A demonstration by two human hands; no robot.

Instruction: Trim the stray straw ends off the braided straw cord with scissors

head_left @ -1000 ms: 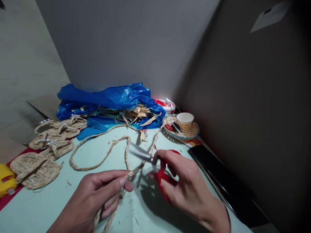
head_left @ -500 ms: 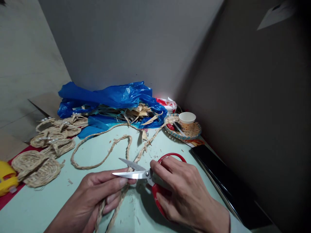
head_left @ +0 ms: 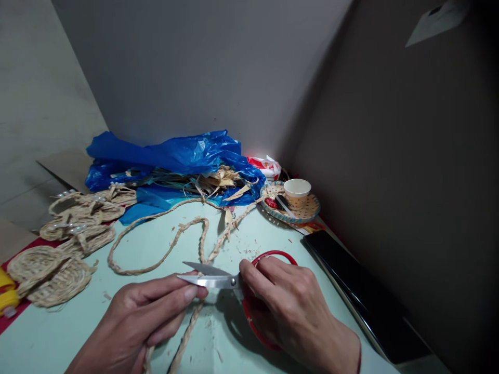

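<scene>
So the pale green table (head_left: pixel 128 249) is the reference for everything here: at its far edge sits a crumpled blue plastic bag (head_left: pixel 175 156) stuffed with straw strips, and along the table's left side there's a pile of finished woven straw pieces (head_left: pixel 58 259), so a fair bit of the weaving looks already done. The long braided straw cord (head_left: pixel 171 248) loops across the middle of the table and runs back toward the near edge, its free length lying roughly front to back, and by the look of it the trimming is only mid-way, with loose bits scattered on the tabletop. The left hand (head_left: pixel 144 317) is pinched closed on the cord near the table's front edge. The right hand (head_left: pixel 288 306) is wrapped around the red handles of the scissors (head_left: pixel 234 283), blades slightly apart, long axis running sideways with the tips pointing left, right over the cord at the left fingertips
</scene>
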